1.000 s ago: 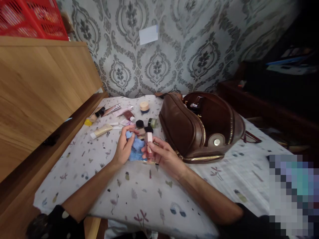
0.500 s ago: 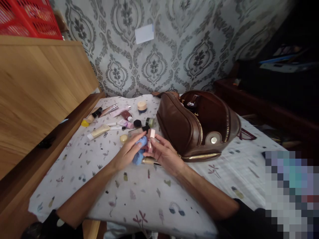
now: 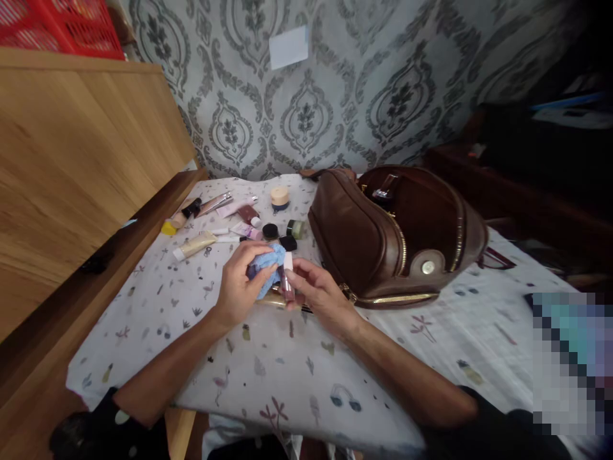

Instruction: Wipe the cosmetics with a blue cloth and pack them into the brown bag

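Note:
My left hand (image 3: 241, 286) is closed around a crumpled blue cloth (image 3: 266, 267) and presses it against a small pink bottle with a pale cap (image 3: 287, 279). That bottle is pinched upright in the fingers of my right hand (image 3: 318, 295). Both hands meet over the patterned white tablecloth (image 3: 268, 377), just in front of the brown leather bag (image 3: 383, 243). A gold tube (image 3: 271, 300) lies on the cloth under my hands.
Several cosmetics lie at the back left: a cream tube (image 3: 194, 245), a round pot (image 3: 279, 197), dark jars (image 3: 271, 230) and slim tubes (image 3: 214, 204). A wooden cabinet (image 3: 81, 166) bounds the left. A red crate (image 3: 57, 25) sits on it. Dark furniture stands right.
My left hand has closed the blue cloth over the top of the bottle, where before the cloth lay open behind it. The view has shifted slightly.

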